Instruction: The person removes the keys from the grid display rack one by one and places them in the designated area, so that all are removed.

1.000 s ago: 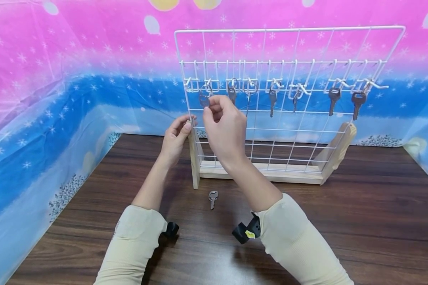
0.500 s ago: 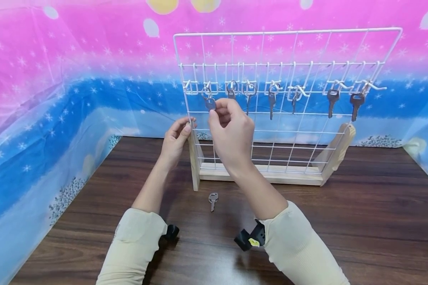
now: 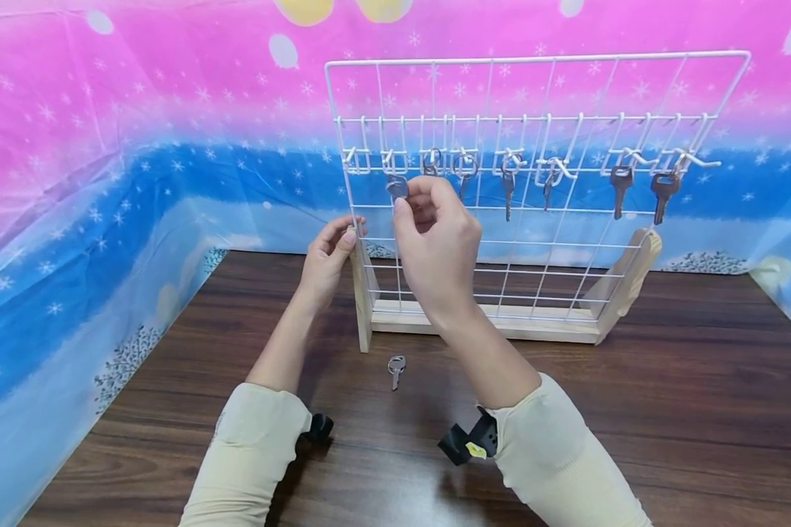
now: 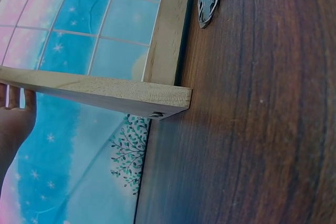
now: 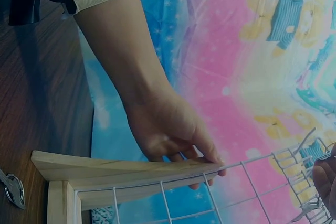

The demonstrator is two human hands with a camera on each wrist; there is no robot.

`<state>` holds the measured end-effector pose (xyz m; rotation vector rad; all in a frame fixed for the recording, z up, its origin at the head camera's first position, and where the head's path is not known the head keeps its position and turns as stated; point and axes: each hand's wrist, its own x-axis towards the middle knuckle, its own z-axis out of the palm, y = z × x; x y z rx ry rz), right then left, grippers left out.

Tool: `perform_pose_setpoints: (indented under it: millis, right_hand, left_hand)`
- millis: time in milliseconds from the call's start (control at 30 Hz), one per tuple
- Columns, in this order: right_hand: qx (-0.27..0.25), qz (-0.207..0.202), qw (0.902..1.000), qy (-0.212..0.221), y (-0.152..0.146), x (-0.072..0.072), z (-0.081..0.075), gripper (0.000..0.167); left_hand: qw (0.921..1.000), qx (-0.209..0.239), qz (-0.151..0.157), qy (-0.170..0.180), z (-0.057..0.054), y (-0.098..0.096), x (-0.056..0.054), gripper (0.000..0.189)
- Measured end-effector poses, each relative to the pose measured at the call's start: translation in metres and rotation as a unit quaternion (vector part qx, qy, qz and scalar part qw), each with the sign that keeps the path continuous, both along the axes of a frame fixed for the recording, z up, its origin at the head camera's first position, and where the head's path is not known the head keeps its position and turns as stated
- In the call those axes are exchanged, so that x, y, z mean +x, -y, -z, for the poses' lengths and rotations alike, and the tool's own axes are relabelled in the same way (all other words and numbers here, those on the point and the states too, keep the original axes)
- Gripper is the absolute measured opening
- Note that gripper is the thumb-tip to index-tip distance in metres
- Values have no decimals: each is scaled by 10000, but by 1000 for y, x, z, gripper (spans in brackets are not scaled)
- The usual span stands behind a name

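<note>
A white wire grid rack (image 3: 537, 55) stands in wooden side posts. My left hand (image 3: 326, 256) grips the top of its left wooden post (image 3: 361, 300), thumb in front and fingers behind; the right wrist view shows this hand (image 5: 168, 121) from the side. Between thumb and forefinger, my right hand (image 3: 438, 245) pinches a silver key (image 3: 397, 187) with a ring, close below and in front of the second hook from the left (image 3: 394, 161). Only the fingers of the right hand (image 5: 326, 179) enter the right wrist view. A loose key (image 3: 396, 373) with a ring lies on the table before the rack.
Several keys hang on the other hooks, among them a key (image 3: 509, 192) near the middle and another key (image 3: 663, 194) at the far right. Brown wood-grain table (image 3: 699, 395) lies underneath. A patterned pink and blue cloth (image 3: 171, 110) rises behind and left.
My right hand has moved a little right and toward me with the key. Its ring, earlier around the second hook, now sits lower by the key. The left hand stays on the post.
</note>
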<state>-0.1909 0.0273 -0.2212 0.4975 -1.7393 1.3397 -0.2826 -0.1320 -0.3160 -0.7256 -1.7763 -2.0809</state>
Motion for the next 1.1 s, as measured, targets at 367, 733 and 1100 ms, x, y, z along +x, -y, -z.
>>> perform_pose_setpoints:
  millis: [367, 733, 1100]
  right_hand:
    - [-460, -626, 9958, 493, -5, 7, 4, 8]
    - [-905, -1221, 9763, 1539, -15, 19, 17, 11]
    - [-897, -1466, 9634, 2058, -31, 25, 39, 12]
  left_hand:
    - [10000, -66, -17, 68, -2, -1, 2, 36]
    - [9998, -96, -82, 142, -1, 0, 1, 31]
    - [9999, -65, -76, 79, -2, -1, 2, 28]
